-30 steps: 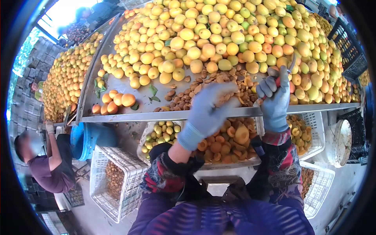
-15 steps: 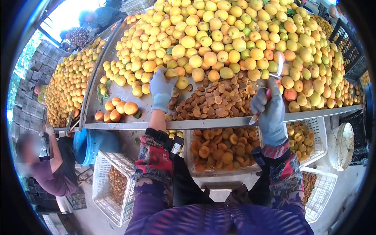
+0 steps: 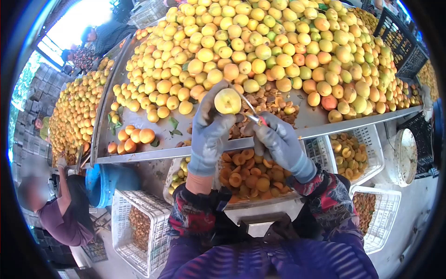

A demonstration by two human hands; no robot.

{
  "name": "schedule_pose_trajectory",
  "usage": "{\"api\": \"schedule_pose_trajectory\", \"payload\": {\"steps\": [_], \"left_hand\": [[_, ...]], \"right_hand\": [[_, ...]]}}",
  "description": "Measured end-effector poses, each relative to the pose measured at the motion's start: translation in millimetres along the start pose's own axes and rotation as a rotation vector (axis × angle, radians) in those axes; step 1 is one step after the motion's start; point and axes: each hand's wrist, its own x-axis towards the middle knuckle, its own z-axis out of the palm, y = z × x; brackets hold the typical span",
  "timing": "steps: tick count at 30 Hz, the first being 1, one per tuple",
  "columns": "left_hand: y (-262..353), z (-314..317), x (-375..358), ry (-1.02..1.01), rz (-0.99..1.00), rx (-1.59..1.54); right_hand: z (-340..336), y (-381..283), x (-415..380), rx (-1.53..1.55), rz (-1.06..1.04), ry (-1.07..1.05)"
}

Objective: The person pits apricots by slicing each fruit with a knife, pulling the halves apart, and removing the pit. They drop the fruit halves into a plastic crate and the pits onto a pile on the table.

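A yellow apricot (image 3: 227, 101) is gripped in the gloved fingers of my left hand (image 3: 207, 137), raised over the table's front edge. My right hand (image 3: 281, 139), also gloved, is closed round the red handle of a small knife (image 3: 263, 121). Its thin curved blade (image 3: 247, 103) lies along the right side of the fruit. Behind both hands a big heap of whole apricots (image 3: 260, 51) covers the metal table (image 3: 306, 124). Brown apricot pits (image 3: 241, 128) are piled just behind the knife, partly hidden by my hands.
Orange apricots (image 3: 134, 137) sit apart at the table's left. Below the front edge are a crate of halved apricots (image 3: 253, 179), white crates (image 3: 139, 232) (image 3: 371, 153), a blue bucket (image 3: 98, 186) and a white bucket (image 3: 402, 156). A person (image 3: 67, 209) sits at left.
My left hand has come away from the heap with an apricot and moved right. My right hand has moved left and lower, bringing the knife blade to the fruit. The view has shifted slightly.
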Motion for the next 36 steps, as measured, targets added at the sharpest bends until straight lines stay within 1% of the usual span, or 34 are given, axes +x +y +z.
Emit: {"api": "schedule_pose_trajectory", "payload": {"steps": [3, 5, 7, 12, 14, 16, 18, 20, 22, 23, 25, 28, 31, 32, 34, 36], "left_hand": [[-7.0, 9.7, -4.6, 0.005, -0.023, -0.081], [-10.3, 7.1, -3.9, -0.033, 0.015, -0.011], [-10.3, 7.9, -3.3, -0.015, 0.013, -0.005], [-8.1, 8.7, -5.8, 0.021, -0.027, -0.005], [-5.9, 7.8, -6.2, 0.064, -0.041, -0.009], [-0.5, 11.4, -8.6, 0.073, -0.041, 0.002], [-0.3, 10.4, -9.7, 0.083, -0.045, 0.013], [-4.2, 5.4, -10.1, 0.108, 0.050, 0.199], [-5.8, 6.5, -12.7, 0.137, 0.046, 0.189], [-6.7, 7.1, -13.3, 0.161, 0.040, 0.177], [-9.6, 5.0, -14.5, 0.164, 0.037, 0.168], [-9.5, 6.1, -11.6, 0.162, 0.050, 0.135], [-12.5, 11.9, -11.0, 0.169, 0.051, 0.046], [-14.1, 13.6, -11.1, 0.178, 0.043, -0.013], [-19.3, 11.9, -11.8, 0.193, 0.010, -0.042], [-23.3, 9.1, -12.9, 0.210, -0.024, -0.070]], "right_hand": [[0.0, -4.8, -4.6, -0.062, -0.013, -0.008], [-1.6, -2.8, -4.9, -0.059, 0.021, -0.007], [-5.5, 8.3, -3.6, -0.120, -0.074, -0.046], [-6.5, 20.7, 1.0, -0.166, -0.089, -0.033], [-5.2, 21.8, 2.3, -0.184, -0.084, -0.043], [-0.1, 24.3, 3.1, -0.190, -0.150, -0.019], [3.8, 27.2, 3.8, -0.229, -0.170, 0.006], [5.0, 30.1, 5.1, -0.268, -0.188, 0.033], [4.9, 33.6, 6.4, -0.380, -0.239, 0.049], [4.3, 36.4, 7.9, -0.379, -0.238, 0.051], [3.7, 42.5, 9.6, -0.255, -0.181, 0.034], [6.8, 45.2, 11.3, -0.181, -0.159, 0.031], [12.9, 42.0, 8.1, -0.164, -0.128, 0.077], [15.2, 45.6, 8.0, -0.165, -0.126, 0.079], [18.6, 54.9, 9.2, -0.079, -0.206, 0.150], [18.8, 53.3, 7.7, -0.058, -0.177, 0.154]]}}
